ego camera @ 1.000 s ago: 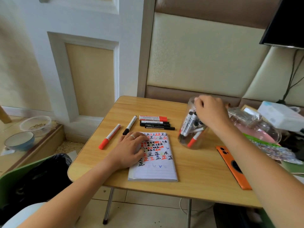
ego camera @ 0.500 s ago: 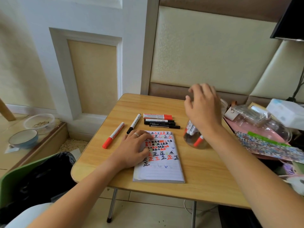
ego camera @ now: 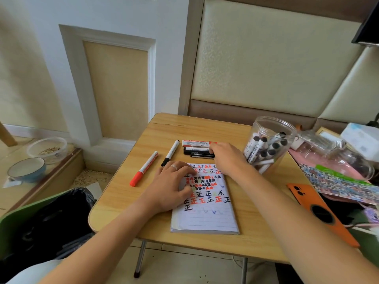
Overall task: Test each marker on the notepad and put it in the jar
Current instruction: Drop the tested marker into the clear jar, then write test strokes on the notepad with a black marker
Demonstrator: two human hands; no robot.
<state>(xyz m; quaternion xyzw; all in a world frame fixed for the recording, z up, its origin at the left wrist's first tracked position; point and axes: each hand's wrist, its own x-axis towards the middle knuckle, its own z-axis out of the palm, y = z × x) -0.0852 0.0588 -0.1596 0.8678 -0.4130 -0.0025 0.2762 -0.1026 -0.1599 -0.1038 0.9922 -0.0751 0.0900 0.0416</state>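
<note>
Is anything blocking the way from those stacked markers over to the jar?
Nothing visible. The right hand is already on the stacked markers, and only bare table lies between them and the open-topped jar.

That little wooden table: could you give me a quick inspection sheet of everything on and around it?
Surface: small wooden folding table, light grain, on metal legs.
Job's things: open notepad covered in red and black test marks; clear jar holding many markers; stack of three markers behind the notepad; black-capped marker and red-capped marker lying to the left.
Clutter: orange phone, patterned sheets and plastic packaging at the right.
Hands: left hand rests flat on the notepad; right hand reaches onto the stack, its grip hidden.
Cables: dark cables at the far right.
Surroundings: padded wall panels, white door frame, two bowls on the floor, a black bag.
</note>
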